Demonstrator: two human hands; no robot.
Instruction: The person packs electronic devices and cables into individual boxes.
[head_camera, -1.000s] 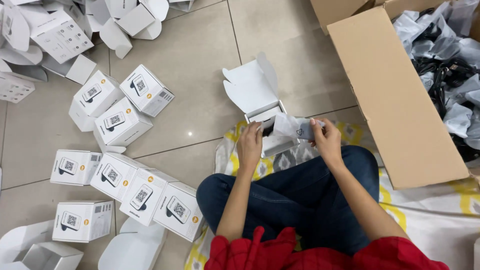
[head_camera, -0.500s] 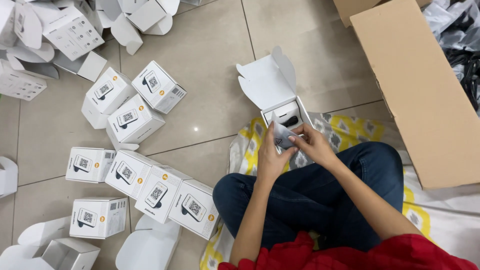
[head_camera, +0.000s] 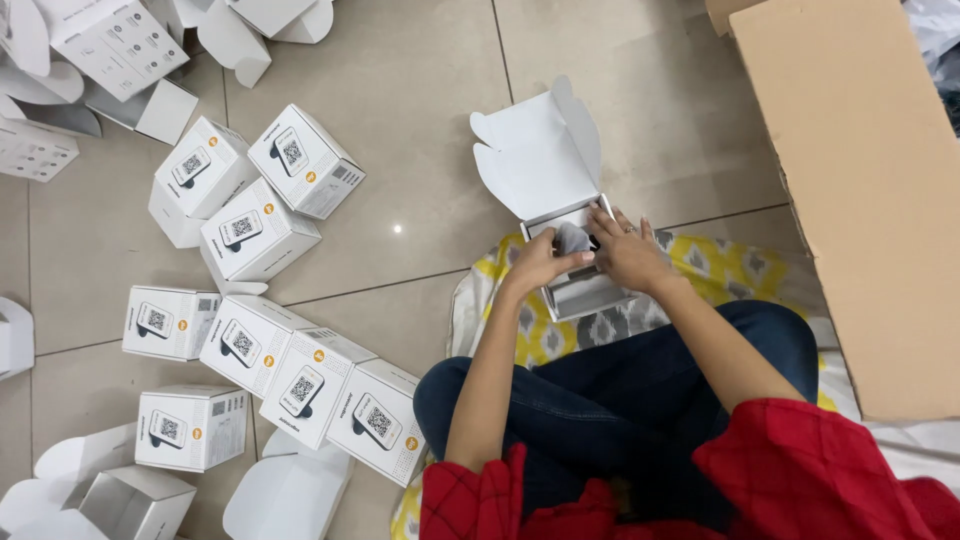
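Head view, open box: a small white carton (head_camera: 580, 285) sits on the floor at the edge of a yellow patterned cloth (head_camera: 720, 262), just in front of the person's crossed legs; its lid flaps (head_camera: 540, 155) stand up and back, away from the person.
Head view, wrapped item: a small thing in a pale, translucent wrap (head_camera: 572, 238) lies in the mouth of the carton, between the two hands; what it is cannot be made out.
Head view, left hand (head_camera: 538, 264): fingers curled, thumb and fingertips pinched on the near edge of the wrapped item, the hand resting over the carton's left side.
Head view, right hand (head_camera: 628, 252): fingers spread and bent down into the carton's opening, touching the wrapped item from the right; how firm its grip is cannot be told.
Head view, surroundings: closed white boxes (head_camera: 300, 385) lie in a loose cluster on the tiled floor (head_camera: 400, 90) well to the left; a large brown cardboard box (head_camera: 860, 190) stands to the right.
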